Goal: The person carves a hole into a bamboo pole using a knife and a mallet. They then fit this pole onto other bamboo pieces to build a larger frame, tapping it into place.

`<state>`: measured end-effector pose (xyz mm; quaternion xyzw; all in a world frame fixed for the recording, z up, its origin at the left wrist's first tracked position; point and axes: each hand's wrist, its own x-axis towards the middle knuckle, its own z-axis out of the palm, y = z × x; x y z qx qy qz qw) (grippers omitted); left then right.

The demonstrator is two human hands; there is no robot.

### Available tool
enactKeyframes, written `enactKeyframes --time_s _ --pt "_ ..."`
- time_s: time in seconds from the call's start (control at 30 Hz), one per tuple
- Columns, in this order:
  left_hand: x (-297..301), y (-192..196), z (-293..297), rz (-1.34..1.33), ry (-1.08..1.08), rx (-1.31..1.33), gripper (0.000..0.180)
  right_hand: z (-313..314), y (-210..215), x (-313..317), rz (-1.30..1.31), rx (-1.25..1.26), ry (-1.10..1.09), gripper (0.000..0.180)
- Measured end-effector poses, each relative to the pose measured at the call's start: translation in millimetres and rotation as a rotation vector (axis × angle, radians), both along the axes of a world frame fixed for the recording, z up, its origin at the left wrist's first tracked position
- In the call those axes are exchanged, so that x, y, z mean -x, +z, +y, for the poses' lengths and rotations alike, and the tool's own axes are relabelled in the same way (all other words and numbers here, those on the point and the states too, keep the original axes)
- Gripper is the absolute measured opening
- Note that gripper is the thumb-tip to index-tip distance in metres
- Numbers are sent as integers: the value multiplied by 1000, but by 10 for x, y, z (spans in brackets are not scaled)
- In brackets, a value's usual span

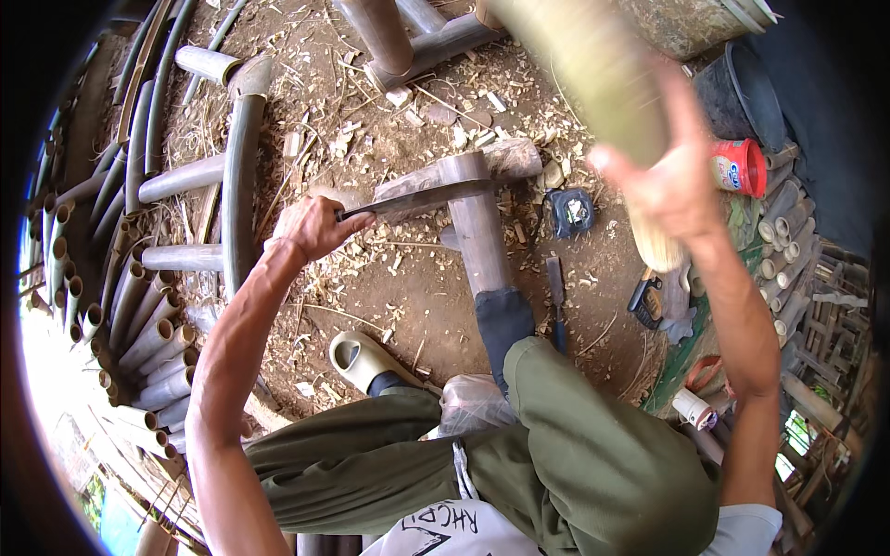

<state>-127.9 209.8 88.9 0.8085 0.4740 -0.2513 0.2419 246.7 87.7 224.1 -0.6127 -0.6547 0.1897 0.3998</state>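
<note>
The left hand (311,227) is closed on a machete (417,199) whose blade lies across the wooden chopping post (477,218). Right of the post, the right hand (672,181) grips a blurred bamboo pole (584,69), its top cut off by the frame; bare dirt surrounds the post

left hand (311,225): grips machete (417,199), blade lying on wooden block (477,208) ahead of knees
right hand (663,190): holds bamboo pole (593,79) raised, right of block
left edge: stacked bamboo tubes (139,334)
far right: red-capped jar (739,167) near the tube ends
</note>
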Motion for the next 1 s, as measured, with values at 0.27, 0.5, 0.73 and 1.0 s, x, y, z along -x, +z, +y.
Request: enactKeyframes --time_s 0.27,0.5,0.73,1.0 --pt "54 -186 30 -190 -20 -52 75 -426 -641 139 -314 649 118 97" --pt "92 -216 78 -77 -4 57 82 102 -15 -46 62 -344 -138 56" --pt "168 -313 182 -290 35 25 77 -333 -617 113 -381 419 112 87" --pt "-71 -210 74 -84 -17 101 77 -222 -273 132 112 -344 -122 70"
